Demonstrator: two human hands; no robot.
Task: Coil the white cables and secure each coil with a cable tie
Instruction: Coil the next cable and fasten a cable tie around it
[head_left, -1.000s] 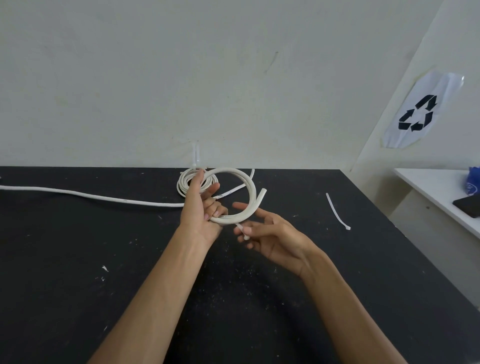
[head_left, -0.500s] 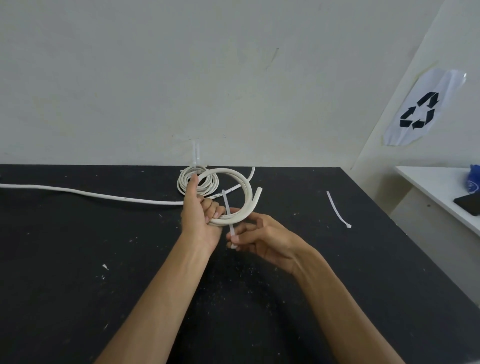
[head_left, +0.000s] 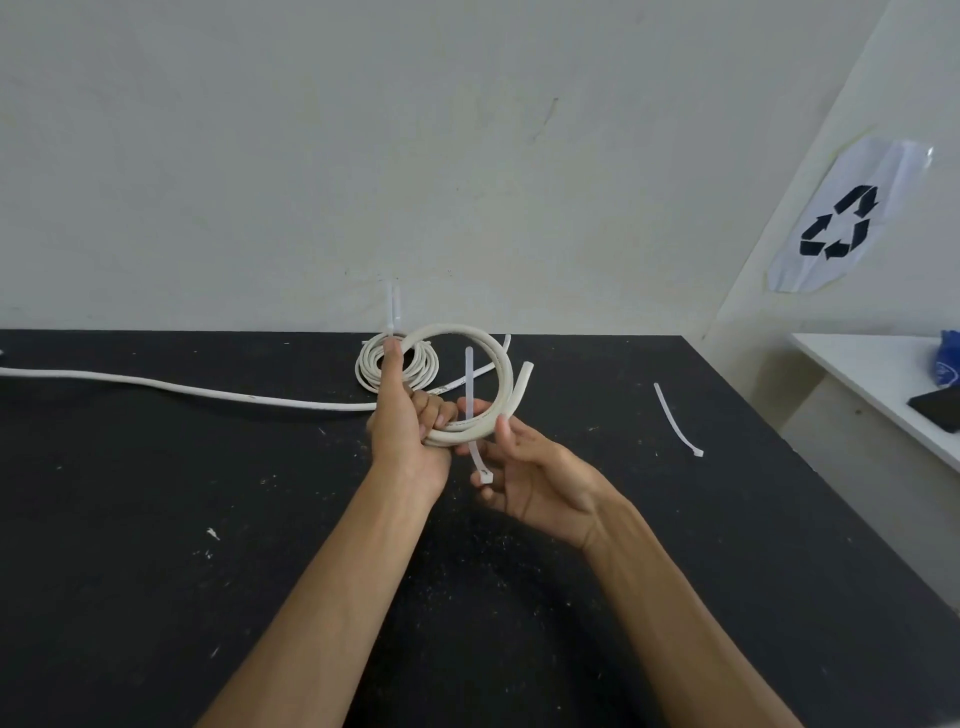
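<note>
upright, the translucent cable tie (head_left: 470, 410) crosses the thick white coil (head_left: 475, 382); left hand (head_left: 410, 431) grips the coil, right hand (head_left: 524, 467) pinches the tie.

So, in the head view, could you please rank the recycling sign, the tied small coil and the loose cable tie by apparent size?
1. Recycling sign, largest.
2. Tied small coil.
3. Loose cable tie, thinnest; its length looks close to the coil's width, so that ranking is unsure.

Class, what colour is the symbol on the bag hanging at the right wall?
Black: a recycling symbol on a pale bag, seen in the head view.
</note>
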